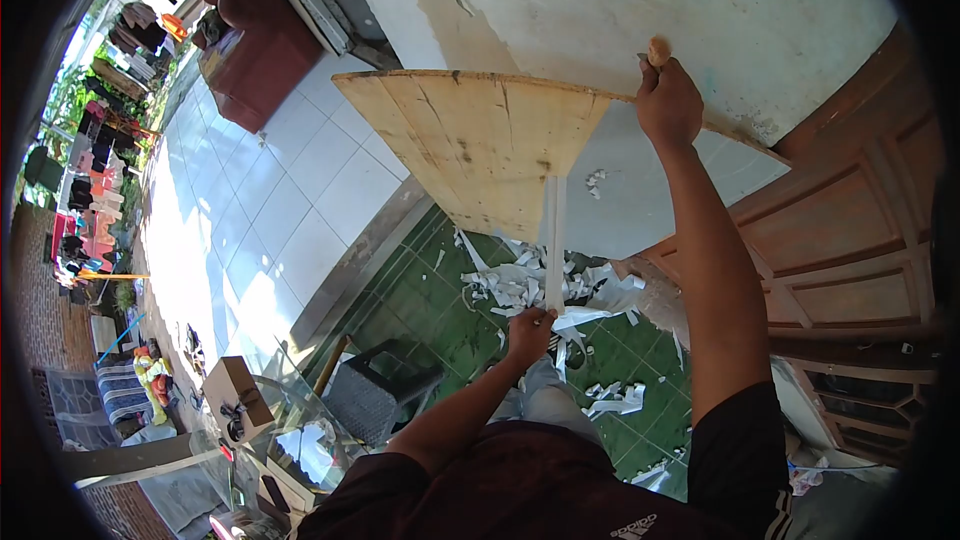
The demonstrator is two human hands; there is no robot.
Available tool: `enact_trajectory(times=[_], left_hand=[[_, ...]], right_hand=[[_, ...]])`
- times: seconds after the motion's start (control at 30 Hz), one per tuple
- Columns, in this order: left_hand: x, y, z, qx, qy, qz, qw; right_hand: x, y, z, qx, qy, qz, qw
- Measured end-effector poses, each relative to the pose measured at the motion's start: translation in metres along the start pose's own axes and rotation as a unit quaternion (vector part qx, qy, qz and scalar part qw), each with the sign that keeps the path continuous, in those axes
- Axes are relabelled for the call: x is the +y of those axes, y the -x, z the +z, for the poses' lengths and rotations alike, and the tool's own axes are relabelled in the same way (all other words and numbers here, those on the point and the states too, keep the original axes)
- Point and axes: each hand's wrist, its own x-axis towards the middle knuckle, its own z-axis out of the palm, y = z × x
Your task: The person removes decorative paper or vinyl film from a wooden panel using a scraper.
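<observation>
Board (450,130), bare wood on its left part and white-faced on its right, stands tilted in front of the person, below a patchy pale wall (600,0). A long white strip (554,250) runs from the line between the two parts down to the left hand (530,336), whose fingers are closed tight on its lower end. The right hand (670,105) is up at the board's top edge, fingers curled round a small tan-ended item (658,48) too small to make out; whether that hand also touches the edge, I cannot tell.

The board's left corner points towards open white tiling (330,165), with plenty of room on that side. Its right corner comes close to a brown panelled door (850,230), so room is tight there. Below, a raised step edge (352,258) borders the green floor (400,305), where white scraps (510,285) lie heaped under the board and scattered by the legs. A grey stool (372,405) stands near the left forearm, a brown box (234,388) beyond it.
</observation>
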Motion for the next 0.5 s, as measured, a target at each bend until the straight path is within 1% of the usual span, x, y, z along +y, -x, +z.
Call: enact_trajectory(times=[0.1, 0.2, 0.3, 0.5], left_hand=[[-0.012, 0.012, 0.005, -0.016, 0.035, -0.035, 0.999], [-0.052, 0.025, 0.026, 0.006, 0.034, 0.019, 0.999], [-0.075, 0.045, 0.028, -0.047, 0.016, -0.019, 0.999], [-0.099, 0.060, 0.017, -0.049, -0.001, -0.044, 0.998]], right_hand=[[0.001, 0.005, 0.005, 0.002, 0.008, 0.010, 1.000], [0.002, 0.006, 0.008, -0.003, 0.026, 0.024, 0.999], [0.007, 0.002, 0.016, -0.004, 0.045, 0.027, 0.999], [0.010, -0.001, 0.019, 0.008, 0.046, 0.021, 0.999]])
